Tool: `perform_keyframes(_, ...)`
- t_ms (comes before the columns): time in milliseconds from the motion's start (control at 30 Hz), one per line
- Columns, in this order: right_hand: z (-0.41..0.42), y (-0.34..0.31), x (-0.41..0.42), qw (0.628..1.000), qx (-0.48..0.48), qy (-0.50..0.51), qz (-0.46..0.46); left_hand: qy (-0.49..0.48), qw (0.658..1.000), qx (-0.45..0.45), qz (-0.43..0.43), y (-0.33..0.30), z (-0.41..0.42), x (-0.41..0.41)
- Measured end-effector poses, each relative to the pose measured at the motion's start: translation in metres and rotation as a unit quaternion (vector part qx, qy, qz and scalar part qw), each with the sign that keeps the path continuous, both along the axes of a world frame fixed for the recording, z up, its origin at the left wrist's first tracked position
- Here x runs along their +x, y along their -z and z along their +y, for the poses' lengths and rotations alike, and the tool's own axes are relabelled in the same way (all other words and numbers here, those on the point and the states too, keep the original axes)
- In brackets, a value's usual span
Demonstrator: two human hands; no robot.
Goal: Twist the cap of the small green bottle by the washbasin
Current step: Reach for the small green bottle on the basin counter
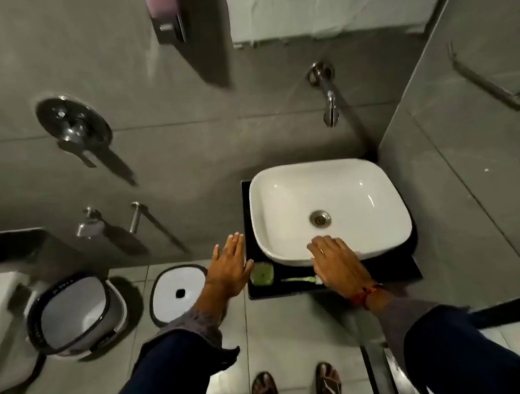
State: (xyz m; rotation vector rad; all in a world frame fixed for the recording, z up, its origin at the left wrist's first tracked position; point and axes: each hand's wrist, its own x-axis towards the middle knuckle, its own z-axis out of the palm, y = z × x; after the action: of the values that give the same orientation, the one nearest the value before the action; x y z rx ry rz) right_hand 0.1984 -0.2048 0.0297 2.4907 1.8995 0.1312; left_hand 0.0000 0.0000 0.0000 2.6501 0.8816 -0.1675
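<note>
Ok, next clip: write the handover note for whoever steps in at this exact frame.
Left hand: open, fingers spread, at the counter's left edge, holding nothing.
Right hand: open, flat over the basin's front rim, holding nothing.
Green bottle: on the counter at the front left of the basin, between the hands, just right of the left hand. A green stick-like item lies beside it.
Done: nothing, cap untouched.
Left: grasp the bottle, twist its cap.

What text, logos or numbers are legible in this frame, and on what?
None can be read.
Bin rim: pale lettering, too blurred to read.
Sandals: a white logo mark on the straps, no legible letters.
Small green bottle: no readable label from above.
Wall dispenser: no visible text.
</note>
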Motion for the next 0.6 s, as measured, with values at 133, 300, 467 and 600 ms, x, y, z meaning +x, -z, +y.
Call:
perform_keyframes(133, -0.027, 0.042, -0.006, 0.996, -0.084, 0.013, 0.017, 0.017, 0.998, -0.018, 0.061, 0.039, -0.023, -0.017)
perform_keyframes(300, -0.023, 0.073, 0.002, 0.981, -0.146, 0.089, 0.092, 0.007, 0.999, -0.045, 0.026, 0.057, -0.026, -0.016)
perform_keyframes(467, -0.008, 0.088, 0.006, 0.975, -0.168, 0.109, 0.096, -0.010, 0.998, -0.057, -0.024, 0.066, -0.027, -0.011)
perform_keyframes(600, 0.001, 0.094, 0.004, 0.973, -0.175, 0.112, 0.100, -0.011, 0.997, -0.064, -0.032, 0.072, -0.029, -0.008)
